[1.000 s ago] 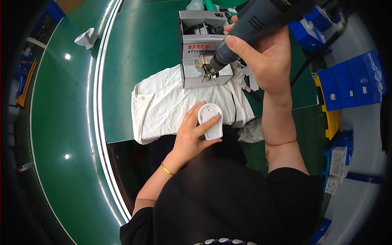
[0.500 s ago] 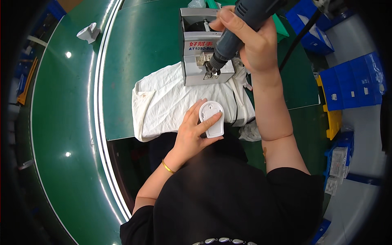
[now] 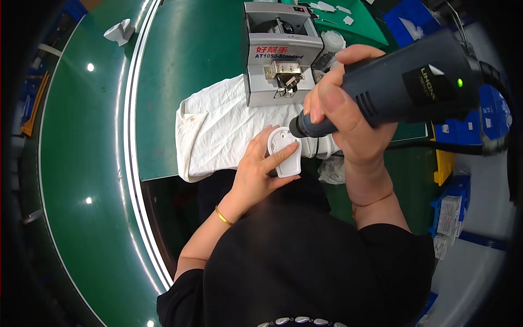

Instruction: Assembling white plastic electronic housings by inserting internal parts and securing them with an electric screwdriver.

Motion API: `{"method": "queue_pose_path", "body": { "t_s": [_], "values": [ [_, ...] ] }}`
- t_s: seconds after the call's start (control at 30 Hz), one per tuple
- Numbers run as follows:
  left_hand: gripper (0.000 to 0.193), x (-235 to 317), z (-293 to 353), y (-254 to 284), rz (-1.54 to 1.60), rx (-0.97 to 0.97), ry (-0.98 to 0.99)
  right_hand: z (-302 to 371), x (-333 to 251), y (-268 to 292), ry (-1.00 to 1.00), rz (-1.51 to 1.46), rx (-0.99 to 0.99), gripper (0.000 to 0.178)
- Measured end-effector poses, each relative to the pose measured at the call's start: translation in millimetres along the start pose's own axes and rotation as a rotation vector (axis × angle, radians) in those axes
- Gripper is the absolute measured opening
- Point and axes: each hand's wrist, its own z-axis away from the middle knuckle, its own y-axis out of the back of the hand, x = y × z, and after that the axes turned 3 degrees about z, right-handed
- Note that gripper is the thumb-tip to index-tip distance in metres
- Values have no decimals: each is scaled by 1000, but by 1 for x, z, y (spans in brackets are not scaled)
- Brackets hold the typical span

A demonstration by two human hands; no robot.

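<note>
My left hand (image 3: 258,165) grips a small white plastic housing (image 3: 290,166), rounded at its far end, with its hollow side and screw holes facing up. The thumb lies across the housing, above the white cloth's near edge. Wrapped in my right hand (image 3: 351,106) is a dark grey electric screwdriver (image 3: 403,82) with a lit green light. Its black nose reaches the housing's upper right rim; the bit's tip is hidden, so I cannot tell whether it touches a screw. Beyond both hands stands a grey screw feeder (image 3: 283,60).
A white cloth (image 3: 218,128) lies on the green table under the feeder. Behind it is a green tray (image 3: 359,22) with white pieces. On the left, a white plastic part (image 3: 120,32) rests on the green surface past a bright strip. Blue bins (image 3: 414,22) stand at right.
My right hand has brought the screwdriver from the feeder's front down and right to the white housing, tilting it nearly level. My left hand keeps its hold on the housing, almost unmoved.
</note>
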Motion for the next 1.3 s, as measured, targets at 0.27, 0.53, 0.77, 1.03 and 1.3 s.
{"method": "queue_pose_path", "body": {
  "t_s": [0.27,0.53,0.77,1.03,1.3],
  "values": [
    [69,3,-2,0,-5,21,-17,3,4,-4,-2,-4,-26,35],
    [68,2,-1,2,21,38,-34,3,2,-2,-11,56,-46,38],
    [68,1,-1,1,46,43,-27,1,0,4,43,284,-228,41],
    [68,-1,0,0,30,44,-25,5,2,-7,-30,76,-65,32],
    [69,0,1,0,25,53,-31,6,8,-12,-48,43,-56,32]
  ]
}}
